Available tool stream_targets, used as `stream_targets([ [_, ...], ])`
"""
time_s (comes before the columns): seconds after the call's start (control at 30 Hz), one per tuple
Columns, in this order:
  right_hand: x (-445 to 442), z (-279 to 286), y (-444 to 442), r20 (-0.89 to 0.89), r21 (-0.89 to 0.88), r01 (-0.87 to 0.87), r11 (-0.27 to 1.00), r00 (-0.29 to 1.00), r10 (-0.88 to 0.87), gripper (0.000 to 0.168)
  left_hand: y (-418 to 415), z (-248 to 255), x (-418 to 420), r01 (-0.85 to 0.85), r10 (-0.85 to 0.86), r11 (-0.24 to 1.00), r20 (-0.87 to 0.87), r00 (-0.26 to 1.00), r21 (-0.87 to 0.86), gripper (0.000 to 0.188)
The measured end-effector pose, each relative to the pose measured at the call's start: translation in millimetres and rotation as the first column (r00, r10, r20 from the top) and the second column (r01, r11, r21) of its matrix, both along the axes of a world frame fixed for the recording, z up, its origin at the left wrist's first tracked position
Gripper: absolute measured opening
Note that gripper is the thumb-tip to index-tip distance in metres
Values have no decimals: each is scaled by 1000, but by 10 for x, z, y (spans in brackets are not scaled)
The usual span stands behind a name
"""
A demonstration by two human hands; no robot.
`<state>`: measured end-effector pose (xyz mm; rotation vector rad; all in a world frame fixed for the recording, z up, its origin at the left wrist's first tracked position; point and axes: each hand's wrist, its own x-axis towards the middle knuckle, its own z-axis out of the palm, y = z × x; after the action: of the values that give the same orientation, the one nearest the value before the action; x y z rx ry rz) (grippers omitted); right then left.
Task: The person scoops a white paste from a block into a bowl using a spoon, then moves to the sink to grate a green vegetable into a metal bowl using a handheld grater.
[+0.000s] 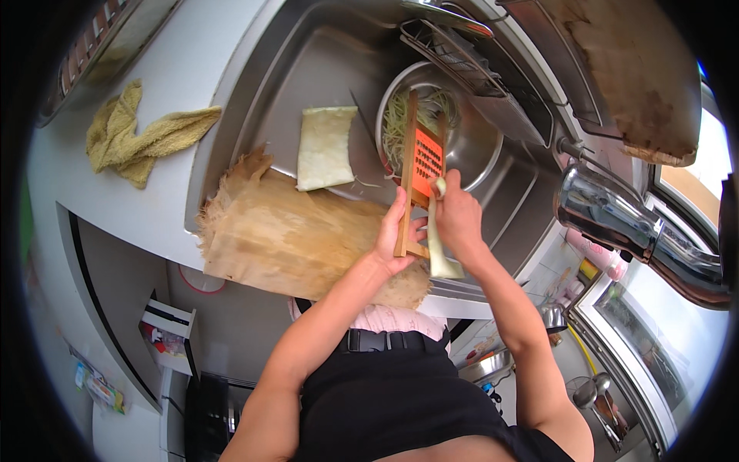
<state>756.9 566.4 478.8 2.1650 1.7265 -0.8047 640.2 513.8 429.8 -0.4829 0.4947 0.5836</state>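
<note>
My left hand [394, 231] grips the lower end of a wooden-framed grater [428, 156] with an orange grating plate. The grater's upper end leans into a steel bowl [488, 138] in the sink. Pale green shreds [398, 124] lie in the bowl beneath and beside it. In my right hand [459, 216] is a long, pale strip of vegetable [439, 248], held at the plate's lower edge, its free end hanging down. A thick rectangular slab of pale vegetable [327, 147] rests on the sink floor, left of the bowl.
A tan fibrous sheet [300, 231] drapes over the sink's front edge. On the left counter lies a yellow towel [144, 133]. A wire rack [462, 63] overhangs the bowl from the sink's far right side. A chrome faucet-like fixture [612, 213] juts in from the right.
</note>
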Motion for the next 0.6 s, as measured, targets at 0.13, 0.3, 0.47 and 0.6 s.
stream_targets([
  [0.13, -50, -251, 190, 23, 51, -43, 998, 999, 42, 23, 12, 18, -21, 10, -10, 1000, -4, 1000, -2, 75],
  [0.3, 223, -964, 835, 145, 124, -5, 992, 989, -13, 22, -10, 17, -1, -15, 13, 999, 65, 998, 38, 77],
  [0.47, 454, -1024, 968, 20, 247, 82, 966, 996, -90, 20, 3, 13, -23, 28, -28, 1000, 6, 1000, -4, 76],
  [0.6, 177, -250, 410, -85, 105, 84, 991, 994, -76, 22, 11, -18, -8, -19, 19, 1000, 16, 1000, 5, 76],
])
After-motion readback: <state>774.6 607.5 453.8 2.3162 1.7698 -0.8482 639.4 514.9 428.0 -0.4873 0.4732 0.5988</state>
